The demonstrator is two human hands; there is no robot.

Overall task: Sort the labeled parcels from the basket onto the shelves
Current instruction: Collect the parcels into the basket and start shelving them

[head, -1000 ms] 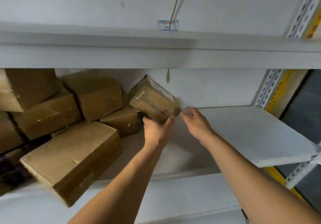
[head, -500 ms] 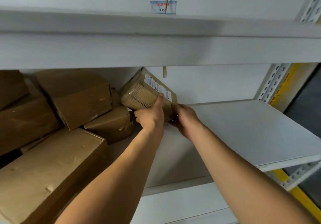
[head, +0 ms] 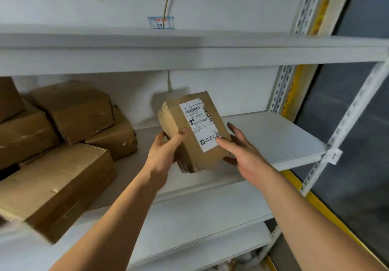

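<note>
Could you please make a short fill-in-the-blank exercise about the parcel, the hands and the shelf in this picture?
1. The parcel in the air is held by ____ hands.
2. The white label on the held parcel faces the ____.
3. The other boxes are piled on the ____ side of the shelf.
4. The left hand grips the parcel with its ____ lying on the labelled face, while the right hand supports the other side.

Missing words: two; camera; left; thumb
</note>
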